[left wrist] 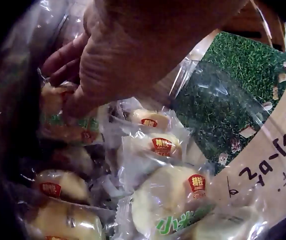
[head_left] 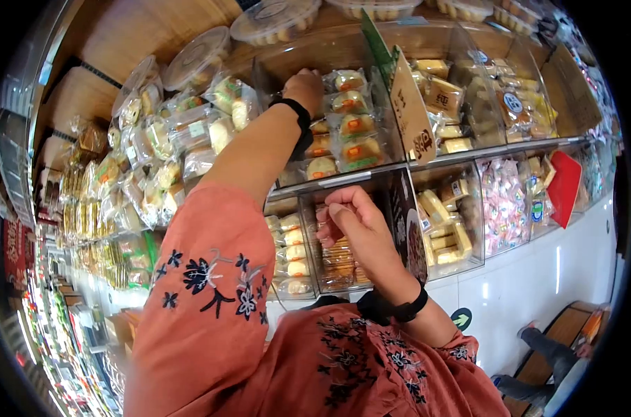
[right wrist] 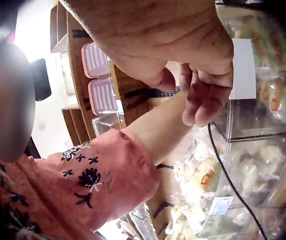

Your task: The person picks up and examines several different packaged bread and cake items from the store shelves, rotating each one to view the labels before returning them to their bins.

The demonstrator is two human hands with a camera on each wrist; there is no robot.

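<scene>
The left hand [head_left: 305,89] is touching a pack [left wrist: 70,131] in the far bin [head_left: 357,174], the pack lying toward its near side; whether its fingers are gripping, I cannot tell. The right hand [head_left: 357,226], farther off, is curling loosely, holding nothing.

Red card [head_left: 564,189] near pink-wrapped sweets [head_left: 503,205], green arrow sticker [head_left: 461,319] on the pale floor [head_left: 499,281]

"Report on the floor [head_left: 499,278]?"

"Pale, glossy tiles, I note, reflecting light in streaks; round green marker [head_left: 461,319] with a white arrow."

"Furniture?"

"From here I see wooden shelving [head_left: 155,38] and a separate wooden stand [head_left: 564,326] on the tiles."
</scene>
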